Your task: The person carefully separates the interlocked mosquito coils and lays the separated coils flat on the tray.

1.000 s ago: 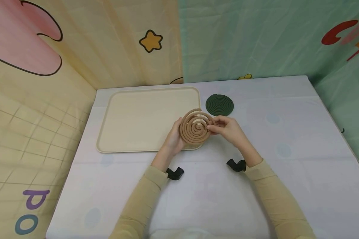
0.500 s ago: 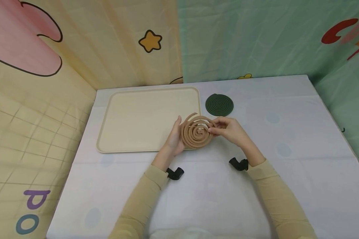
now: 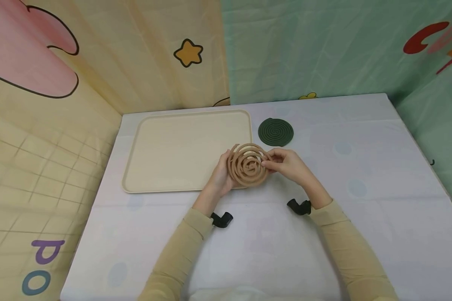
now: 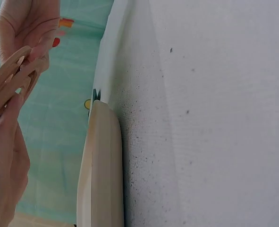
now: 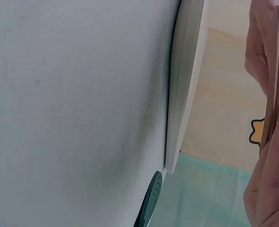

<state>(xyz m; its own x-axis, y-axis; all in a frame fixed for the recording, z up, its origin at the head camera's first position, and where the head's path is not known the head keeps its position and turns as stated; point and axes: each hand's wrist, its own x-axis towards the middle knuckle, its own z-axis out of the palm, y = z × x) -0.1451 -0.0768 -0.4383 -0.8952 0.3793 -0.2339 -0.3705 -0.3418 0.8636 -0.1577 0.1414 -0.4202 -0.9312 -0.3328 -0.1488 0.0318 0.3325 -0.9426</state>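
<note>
A brown spiral mosquito coil point(image 3: 248, 170) is held up between both hands, over the near right corner of the cream tray point(image 3: 181, 154). My left hand point(image 3: 219, 177) grips its left edge, with the fingers partly hidden behind it. On the right side, my right hand point(image 3: 289, 166) pinches the rings between thumb and fingers. Gaps show between several upper rings, and in the left wrist view strands of the coil point(image 4: 12, 80) stand apart from one another. A dark green mosquito coil point(image 3: 276, 132) lies flat on the table beyond my right hand.
The tray stands at the back left of the white-covered table point(image 3: 361, 167). Printed cloth curtains point(image 3: 305, 50) enclose the back and sides. A black curved piece point(image 3: 222, 220) sits at the left wrist, and another black piece point(image 3: 299, 207) at the right.
The brown coil has come slightly lower and toward me, and its upper rings have shifted and spread. Both hands keep their hold. The green coil and tray stay in place.
</note>
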